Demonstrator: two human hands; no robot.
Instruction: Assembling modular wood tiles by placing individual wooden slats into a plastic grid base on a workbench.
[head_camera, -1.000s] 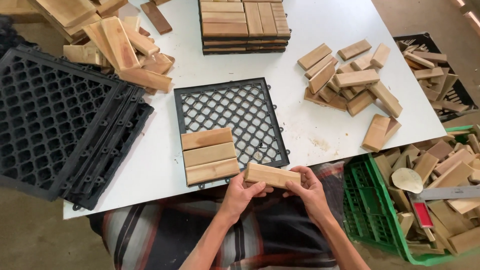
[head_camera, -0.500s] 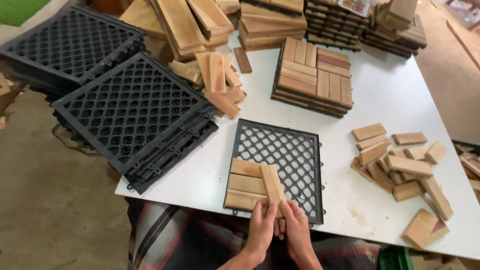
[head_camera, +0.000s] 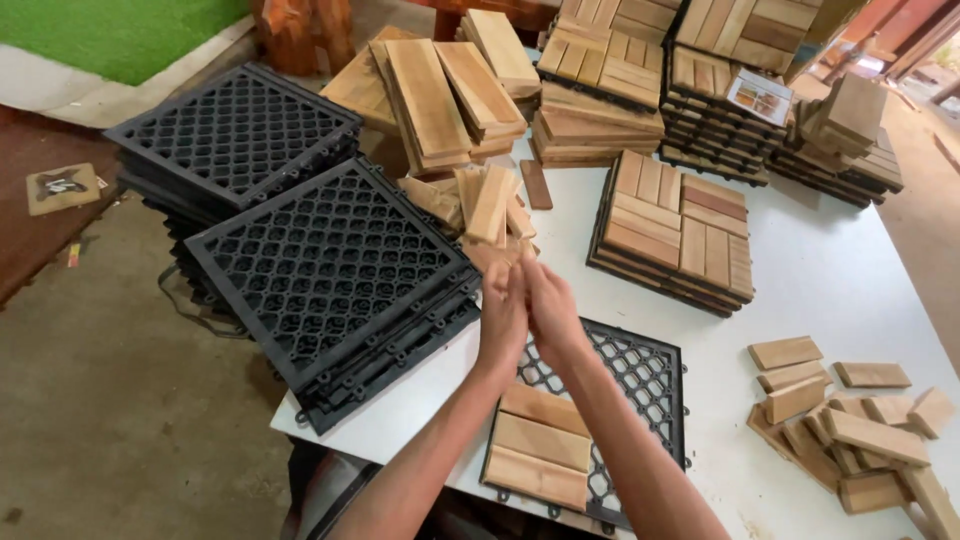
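left hand (head_camera: 503, 312) — right hand (head_camera: 549, 305) | pressed together | wooden slat (head_camera: 497, 255) maybe held

Even, soft daylight with faint shadows, mild glare on the white table (head_camera: 850, 280), slight motion blur on both hands, wide-angle bending toward frame edges.

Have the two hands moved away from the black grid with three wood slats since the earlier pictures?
Yes. The hands now reach past the far edge of the grid, toward the pile of slats; earlier they were at its near edge.
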